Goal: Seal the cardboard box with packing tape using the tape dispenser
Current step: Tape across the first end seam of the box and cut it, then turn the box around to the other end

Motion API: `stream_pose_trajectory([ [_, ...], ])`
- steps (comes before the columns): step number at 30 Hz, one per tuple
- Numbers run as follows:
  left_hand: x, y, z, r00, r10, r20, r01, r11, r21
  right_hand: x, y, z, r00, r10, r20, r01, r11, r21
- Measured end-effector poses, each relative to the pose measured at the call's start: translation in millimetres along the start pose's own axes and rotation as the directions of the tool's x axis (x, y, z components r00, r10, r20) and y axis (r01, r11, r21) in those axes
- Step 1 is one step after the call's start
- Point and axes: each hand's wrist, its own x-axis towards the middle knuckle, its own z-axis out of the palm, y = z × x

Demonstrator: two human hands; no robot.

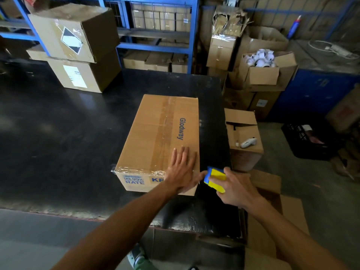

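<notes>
A closed cardboard box (155, 133) printed "Glodway" lies on the black table (58, 133). A strip of clear tape runs along its top seam, and more tape wraps its near top edge. My left hand (182, 168) lies flat, fingers spread, on the box's near right corner. My right hand (233, 189) grips a yellow and blue tape dispenser (215, 178) just right of that corner, close to my left thumb. Whether tape links the dispenser to the box I cannot tell.
Two stacked cartons (78, 49) stand at the table's far left. Right of the table, an open box (243, 133) holds a white handheld device (248, 142). Behind are more cartons, a box of white rolls (260, 58), blue shelving (155, 45) and a black crate (305, 141).
</notes>
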Motion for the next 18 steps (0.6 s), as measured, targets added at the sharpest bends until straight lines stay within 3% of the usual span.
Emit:
stream_pose_trajectory([
  [2, 3, 8, 4, 0.991, -0.119, 0.064, 0.118, 0.993, 0.023, 5, 7, -12, 0.997, 0.072, -0.018, -0.071, 0.996, 0.052],
  [8, 9, 27, 4, 0.973, -0.199, 0.118, 0.196, 0.98, 0.04, 15, 26, -35, 0.958, 0.28, -0.067, -0.269, 0.954, 0.131],
  [18, 8, -12, -16, 0.955, -0.095, 0.282, 0.105, 0.994, -0.021, 40, 18, -57, 0.903, 0.391, -0.179, -0.287, 0.857, 0.427],
])
